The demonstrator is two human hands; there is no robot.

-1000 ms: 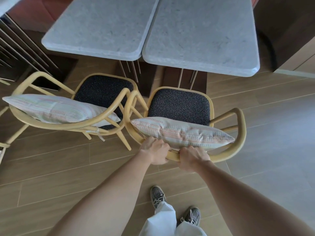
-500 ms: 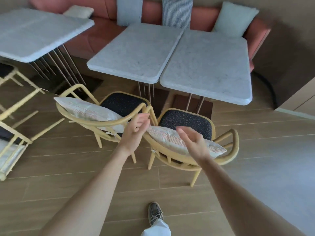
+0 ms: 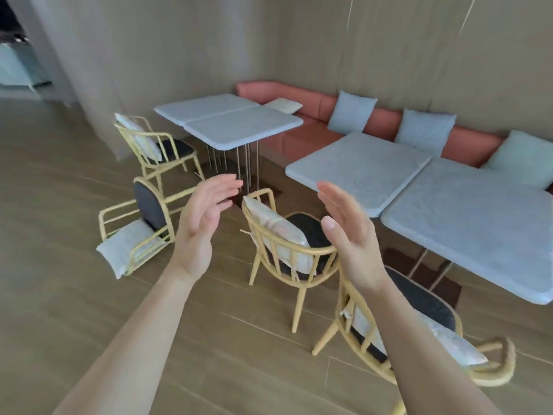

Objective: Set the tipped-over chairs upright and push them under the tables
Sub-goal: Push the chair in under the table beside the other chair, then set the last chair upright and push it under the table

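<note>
Along the coral bench (image 3: pixel 302 139), four pale counters stand in two pairs. At the near pair (image 3: pixel 478 223), two yellow chairs (image 3: pixel 287 247) stand upright, seats only partly tucked under, by my read. Further off, one chair (image 3: pixel 158 148) sits upright by the far pair (image 3: pixel 230 124), but a tipped-over chair (image 3: pixel 140 229) lies on its side on the floor, cushion spilling out. That one looks left to do! Both hands, left (image 3: pixel 203 223) and right (image 3: pixel 350 235), hang wide and empty, palms facing.

You're looking at a wood-plank floor (image 3: pixel 74 310): three yellow chairs stand upright on it, a fourth chair (image 3: pixel 140 229) lies tipped over, its pale cushion (image 3: pixel 119 250) touching the planks.
</note>
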